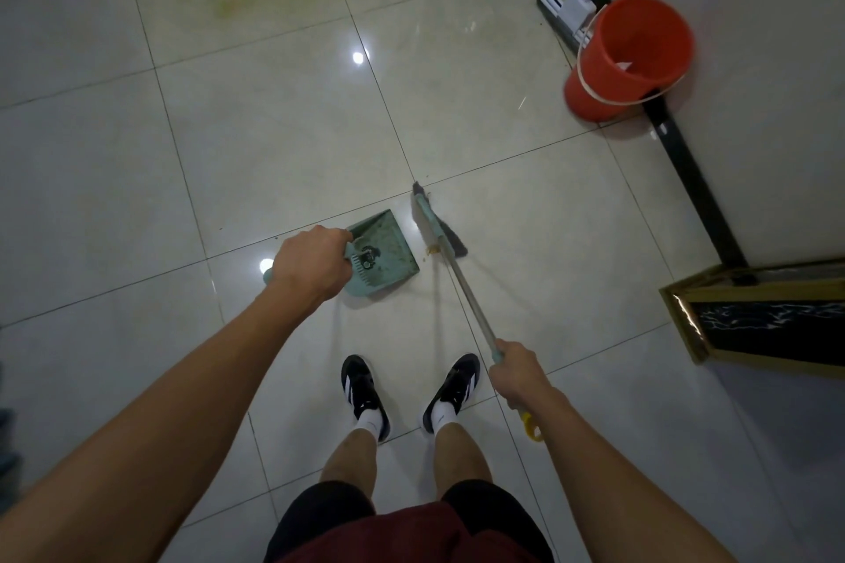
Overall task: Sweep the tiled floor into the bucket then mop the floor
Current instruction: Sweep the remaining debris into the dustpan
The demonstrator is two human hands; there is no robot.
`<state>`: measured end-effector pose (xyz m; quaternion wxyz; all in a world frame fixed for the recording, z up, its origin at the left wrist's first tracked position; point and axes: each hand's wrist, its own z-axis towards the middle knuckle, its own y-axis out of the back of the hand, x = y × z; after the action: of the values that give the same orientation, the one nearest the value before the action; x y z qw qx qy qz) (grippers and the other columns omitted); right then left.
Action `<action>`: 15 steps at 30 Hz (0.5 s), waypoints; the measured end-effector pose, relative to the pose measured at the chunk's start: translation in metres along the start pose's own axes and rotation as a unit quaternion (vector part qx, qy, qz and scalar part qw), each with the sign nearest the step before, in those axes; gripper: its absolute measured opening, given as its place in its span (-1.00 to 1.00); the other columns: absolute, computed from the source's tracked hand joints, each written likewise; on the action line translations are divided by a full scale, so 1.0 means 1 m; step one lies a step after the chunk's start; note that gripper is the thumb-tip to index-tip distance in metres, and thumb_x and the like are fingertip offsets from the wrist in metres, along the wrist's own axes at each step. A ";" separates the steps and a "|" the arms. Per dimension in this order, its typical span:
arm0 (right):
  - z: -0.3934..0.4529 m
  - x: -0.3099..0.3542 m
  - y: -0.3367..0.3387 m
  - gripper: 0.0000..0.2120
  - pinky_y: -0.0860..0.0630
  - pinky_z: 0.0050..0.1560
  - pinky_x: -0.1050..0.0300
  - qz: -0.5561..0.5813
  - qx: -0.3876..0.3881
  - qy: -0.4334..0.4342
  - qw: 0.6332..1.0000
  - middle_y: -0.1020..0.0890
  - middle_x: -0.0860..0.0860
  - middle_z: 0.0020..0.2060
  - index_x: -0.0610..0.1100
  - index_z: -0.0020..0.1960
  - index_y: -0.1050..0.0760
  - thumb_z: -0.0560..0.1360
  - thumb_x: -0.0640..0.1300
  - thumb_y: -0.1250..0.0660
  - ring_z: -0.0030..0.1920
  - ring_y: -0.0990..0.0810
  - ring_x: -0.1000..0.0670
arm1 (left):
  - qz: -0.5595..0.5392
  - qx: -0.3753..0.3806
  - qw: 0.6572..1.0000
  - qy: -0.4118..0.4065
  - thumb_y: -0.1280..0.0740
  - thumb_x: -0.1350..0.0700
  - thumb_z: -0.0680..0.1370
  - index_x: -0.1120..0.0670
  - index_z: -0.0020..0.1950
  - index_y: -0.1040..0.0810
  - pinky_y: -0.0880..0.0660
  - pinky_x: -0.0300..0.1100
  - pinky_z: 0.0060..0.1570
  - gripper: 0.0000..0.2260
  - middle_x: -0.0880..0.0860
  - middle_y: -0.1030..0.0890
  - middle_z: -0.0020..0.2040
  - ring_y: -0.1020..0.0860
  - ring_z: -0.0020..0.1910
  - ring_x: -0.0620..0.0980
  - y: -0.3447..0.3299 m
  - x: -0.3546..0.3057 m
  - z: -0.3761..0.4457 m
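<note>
Left hand (311, 263) is gripping light rigid dustpan (386, 249) by its handle, right hand (516, 373) gripping broom (439, 226) beside dustpan, both fists closed.

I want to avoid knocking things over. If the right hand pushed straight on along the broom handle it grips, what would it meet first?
The right hand would likely run down the handle to the broom head on the floor, beside the dustpan. The orange bucket seems well off that line.
</note>
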<state>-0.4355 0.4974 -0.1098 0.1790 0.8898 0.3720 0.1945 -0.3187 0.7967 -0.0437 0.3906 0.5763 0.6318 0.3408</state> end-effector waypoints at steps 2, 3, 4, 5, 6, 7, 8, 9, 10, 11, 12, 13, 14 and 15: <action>-0.001 0.003 -0.003 -0.45 -0.56 -0.40 0.09 0.039 0.021 -0.013 0.999 -0.54 -0.21 0.14 -0.15 0.54 -0.29 0.56 -0.34 -0.16 -0.15 -0.56 -0.17 | 0.004 -0.001 1.000 -0.004 -0.29 0.13 0.56 -0.02 -0.04 -0.57 -0.43 -0.13 -0.31 -0.92 -0.01 -0.53 -0.25 -0.54 -0.30 0.07 -0.002 -0.002 -0.002; -0.002 0.004 -0.005 -0.45 -0.50 -0.48 0.15 0.053 0.030 -0.017 0.998 -0.56 -0.23 0.15 -0.14 0.54 -0.30 0.56 -0.34 -0.15 -0.22 -0.54 -0.14 | 0.006 -0.003 1.000 -0.007 -0.29 0.12 0.55 0.00 -0.03 -0.57 -0.45 -0.12 -0.30 -0.92 0.00 -0.56 -0.23 -0.56 -0.28 0.08 -0.003 -0.002 -0.003; -0.004 0.005 -0.006 -0.46 -0.45 -0.52 0.18 0.068 0.035 -0.017 0.997 -0.58 -0.24 0.11 -0.12 0.52 -0.35 0.55 -0.35 -0.14 -0.31 -0.52 -0.11 | 0.007 -0.005 1.000 -0.011 -0.29 0.12 0.55 0.02 -0.02 -0.59 -0.45 -0.12 -0.29 -0.91 0.01 -0.58 -0.21 -0.56 -0.27 0.08 -0.004 -0.003 -0.004; -0.005 0.005 -0.008 -0.46 -0.41 -0.52 0.20 0.089 0.042 -0.017 0.995 -0.60 -0.24 0.00 -0.13 0.49 -0.38 0.54 -0.37 -0.13 -0.38 -0.48 -0.09 | 0.008 -0.005 1.000 -0.013 -0.29 0.13 0.56 0.02 -0.02 -0.59 -0.44 -0.11 -0.28 -0.91 0.03 -0.59 -0.20 -0.56 -0.27 0.08 -0.005 -0.004 -0.005; -0.009 0.004 -0.008 -0.47 -0.37 -0.51 0.19 0.118 0.051 -0.020 0.991 -0.58 -0.21 -0.13 -0.16 0.46 -0.41 0.52 -0.40 -0.13 -0.43 -0.43 -0.07 | 0.008 -0.006 1.000 -0.016 -0.29 0.13 0.56 0.02 -0.02 -0.59 -0.43 -0.11 -0.28 -0.91 0.03 -0.60 -0.20 -0.56 -0.27 0.08 -0.005 -0.005 -0.006; -0.013 0.004 -0.007 -0.48 -0.32 -0.48 0.17 0.148 0.061 -0.025 0.987 -0.54 -0.18 -0.23 -0.18 0.43 -0.43 0.51 -0.42 -0.14 -0.44 -0.39 -0.05 | 0.008 -0.006 1.000 -0.018 -0.29 0.13 0.57 0.02 -0.02 -0.58 -0.44 -0.11 -0.28 -0.91 0.03 -0.60 -0.20 -0.56 -0.27 0.07 -0.005 -0.005 -0.007; -0.017 0.003 -0.005 -0.48 -0.28 -0.47 0.16 0.171 0.065 -0.030 0.983 -0.50 -0.16 -0.29 -0.18 0.41 -0.45 0.50 -0.44 -0.14 -0.45 -0.36 -0.04 | 0.007 -0.006 1.000 -0.020 -0.29 0.13 0.57 0.02 -0.02 -0.59 -0.46 -0.11 -0.28 -0.91 0.03 -0.60 -0.19 -0.57 -0.27 0.07 -0.005 -0.004 -0.008; -0.022 0.002 -0.003 -0.48 -0.26 -0.47 0.15 0.183 0.065 -0.032 0.980 -0.48 -0.15 -0.30 -0.18 0.40 -0.47 0.49 -0.44 -0.14 -0.45 -0.35 -0.03 | 0.006 -0.008 1.000 -0.022 -0.29 0.12 0.57 0.02 -0.01 -0.60 -0.50 -0.10 -0.27 -0.91 0.03 -0.61 -0.19 -0.58 -0.26 0.07 -0.004 -0.003 -0.009; -0.026 0.001 0.000 -0.46 -0.26 -0.48 0.16 0.191 0.062 -0.031 0.979 -0.47 -0.15 -0.31 -0.16 0.40 -0.47 0.48 -0.44 -0.13 -0.46 -0.35 -0.02 | 0.005 -0.009 1.000 -0.023 -0.30 0.11 0.56 0.01 0.01 -0.61 -0.54 -0.09 -0.26 -0.90 0.03 -0.62 -0.18 -0.59 -0.25 0.07 -0.004 0.000 -0.011; -0.030 0.000 0.003 -0.44 -0.26 -0.49 0.19 0.201 0.055 -0.029 0.978 -0.48 -0.15 -0.31 -0.14 0.43 -0.45 0.48 -0.44 -0.13 -0.47 -0.35 -0.01 | 0.004 -0.007 1.000 -0.021 -0.30 0.10 0.56 -0.01 0.02 -0.61 -0.57 -0.08 -0.25 -0.88 0.03 -0.62 -0.17 -0.60 -0.25 0.07 -0.003 0.002 -0.013; -0.034 -0.001 0.006 -0.43 -0.26 -0.51 0.20 0.211 0.049 -0.028 0.976 -0.48 -0.15 -0.32 -0.11 0.46 -0.43 0.49 -0.43 -0.14 -0.48 -0.35 0.00 | 0.003 -0.005 1.000 -0.017 -0.30 0.09 0.56 -0.02 0.04 -0.62 -0.59 -0.08 -0.24 -0.87 0.03 -0.63 -0.17 -0.60 -0.25 0.07 -0.003 0.005 -0.015; -0.037 -0.002 0.009 -0.42 -0.26 -0.52 0.21 0.216 0.043 -0.027 0.975 -0.49 -0.15 -0.32 -0.10 0.47 -0.41 0.50 -0.42 -0.14 -0.48 -0.35 0.00 | 0.003 -0.003 1.000 -0.014 -0.30 0.09 0.55 -0.03 0.05 -0.63 -0.60 -0.07 -0.24 -0.86 0.02 -0.63 -0.17 -0.60 -0.26 0.06 -0.002 0.008 -0.018; -0.039 -0.002 0.011 -0.41 -0.27 -0.51 0.21 0.215 0.036 -0.024 0.976 -0.49 -0.15 -0.32 -0.08 0.48 -0.40 0.50 -0.41 -0.15 -0.48 -0.36 0.00 | 0.005 -0.003 1.000 -0.012 -0.29 0.09 0.55 -0.03 0.06 -0.63 -0.61 -0.07 -0.24 -0.84 0.01 -0.62 -0.18 -0.60 -0.26 0.05 -0.003 0.011 -0.019; -0.040 -0.002 0.012 -0.41 -0.30 -0.51 0.20 0.204 0.025 -0.022 0.978 -0.51 -0.14 -0.30 -0.07 0.49 -0.40 0.50 -0.40 -0.15 -0.46 -0.38 -0.01 | 0.008 -0.004 1.000 -0.011 -0.29 0.09 0.54 -0.03 0.06 -0.63 -0.61 -0.07 -0.24 -0.84 0.01 -0.62 -0.18 -0.59 -0.27 0.05 -0.002 0.014 -0.022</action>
<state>-0.4486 0.4954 -0.0707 0.1214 0.9552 0.1835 0.1979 -0.3395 0.8110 -0.0373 0.3971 0.5839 0.6213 0.3397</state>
